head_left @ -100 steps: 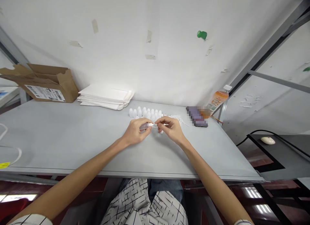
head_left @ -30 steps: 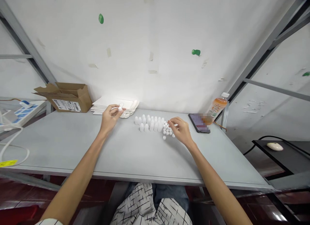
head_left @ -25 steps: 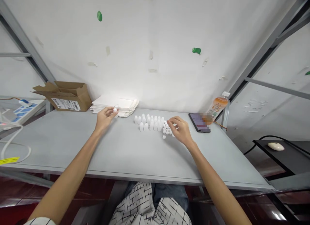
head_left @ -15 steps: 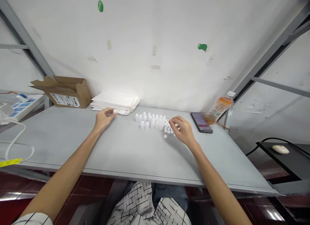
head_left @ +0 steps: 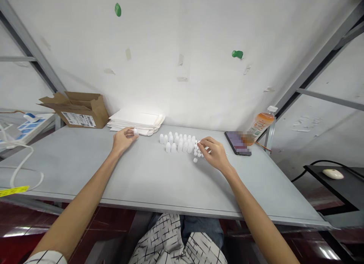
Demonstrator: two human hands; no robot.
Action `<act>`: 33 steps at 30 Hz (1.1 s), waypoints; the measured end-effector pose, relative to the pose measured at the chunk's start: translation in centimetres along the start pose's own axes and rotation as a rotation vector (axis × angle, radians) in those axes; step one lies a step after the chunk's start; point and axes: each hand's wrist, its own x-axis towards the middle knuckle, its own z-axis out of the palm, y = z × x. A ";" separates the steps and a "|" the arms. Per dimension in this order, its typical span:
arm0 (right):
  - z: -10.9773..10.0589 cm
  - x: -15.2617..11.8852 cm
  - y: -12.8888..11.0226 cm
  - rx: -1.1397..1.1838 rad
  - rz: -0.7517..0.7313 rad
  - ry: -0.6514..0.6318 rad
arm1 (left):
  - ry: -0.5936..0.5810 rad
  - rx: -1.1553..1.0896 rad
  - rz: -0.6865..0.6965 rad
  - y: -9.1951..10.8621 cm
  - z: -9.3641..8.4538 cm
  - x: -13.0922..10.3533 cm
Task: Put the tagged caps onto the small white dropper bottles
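Note:
A small white bottle (head_left: 135, 131) is held between the thumb and fingers of my left hand (head_left: 122, 139), just in front of the paper stack. Several similar white bottles (head_left: 180, 145) stand upright in rows at the middle of the table. To their right lies a cluster of small white caps (head_left: 195, 160), some with thin stems. Over this cluster is my right hand (head_left: 214, 152), thumb and fingertips pinched together. Whether a cap is between those fingertips I cannot make out, and the hand hides part of the cluster.
An open cardboard box (head_left: 82, 111) and a stack of white paper envelopes (head_left: 133, 120) sit at the back left. A phone (head_left: 236, 143) lies by an orange drink bottle (head_left: 262, 123) at the right. A white cable (head_left: 21, 167) loops at the left edge.
My left fingers have shifted slightly around the white bottle, which shows more now. My right hand stays over the caps, nearly unmoved. The view has tilted a little.

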 end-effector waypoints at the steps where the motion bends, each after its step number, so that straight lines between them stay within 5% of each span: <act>1: 0.0 0.0 0.0 -0.002 0.003 -0.003 | -0.004 0.004 0.003 0.2 -0.1 -0.1; 11: -0.1 0.1 0.2 -0.031 0.008 -0.001 | 0.067 0.239 0.259 2.9 -1.0 -2.0; 21: -0.2 0.1 0.3 -0.035 0.010 -0.001 | 0.310 0.246 0.504 5.5 -0.4 -4.0; 27: 0.0 0.1 0.4 -0.062 0.024 -0.009 | -0.005 0.119 0.602 8.0 3.9 -7.9; 33: -0.1 0.2 0.6 -0.081 0.046 -0.023 | -0.311 0.268 0.560 7.5 6.3 -8.6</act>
